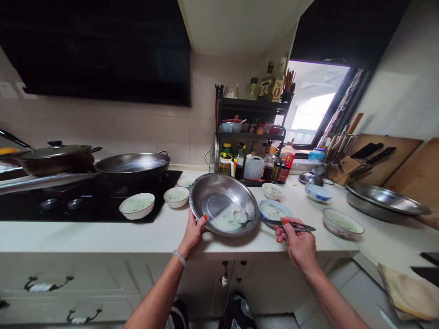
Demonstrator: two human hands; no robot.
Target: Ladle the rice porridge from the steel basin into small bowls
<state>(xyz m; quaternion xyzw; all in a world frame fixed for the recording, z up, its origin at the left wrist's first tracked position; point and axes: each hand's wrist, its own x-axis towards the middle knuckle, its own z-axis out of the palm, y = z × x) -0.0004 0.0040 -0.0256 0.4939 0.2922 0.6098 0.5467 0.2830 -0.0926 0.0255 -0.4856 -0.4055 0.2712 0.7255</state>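
White counter: below round silver metal basin
Beige tiles: behind basin
Left hand: pinches basin rim
Right hand: pinches long metal ladle

A bare strip of desk runs along the front edge, left of the basin, and I could see a hand sliding past there. Small bowls crowd the basin's left side; bottles wall off the back. Rightward, the right hand and spoon stand before the gap between the blue-rimmed bowl and the flowered bowl.
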